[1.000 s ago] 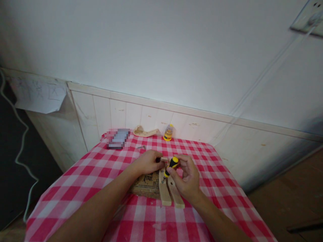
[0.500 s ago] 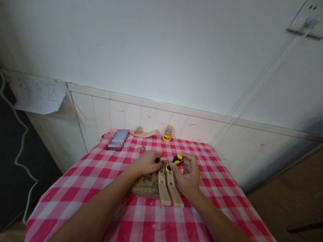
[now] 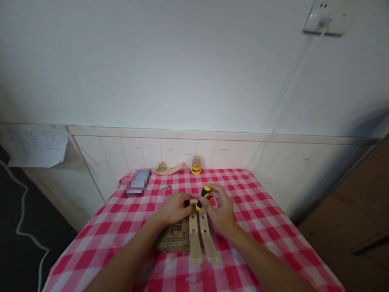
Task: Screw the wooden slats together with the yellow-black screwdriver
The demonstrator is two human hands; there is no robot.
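Note:
My right hand (image 3: 221,207) is closed around the yellow-and-black handle of a screwdriver (image 3: 206,192), which points down and left. Its tip meets the left wooden leg piece (image 3: 196,243) near the upper screw hole. Fingers of my left hand (image 3: 175,207) grip the far end of the wooden piece, beside a small cross block (image 3: 193,201). A second wooden leg piece (image 3: 209,245) with dark holes lies alongside on the right. Beneath them is a brown patterned board (image 3: 173,239), partly covered by my left hand and forearm.
A red-and-white checked cloth (image 3: 243,251) covers the table. Towards the wall are a blurred phone (image 3: 139,182), a few screws (image 3: 167,187), a curved wooden part (image 3: 170,168) and a clear-and-yellow bit container (image 3: 196,164). A cable runs down from the wall socket (image 3: 325,20).
The camera view has tilted and shifted, so the table sits lower in the picture. The screwdriver stands more upright in my right hand. My left hand keeps its hold.

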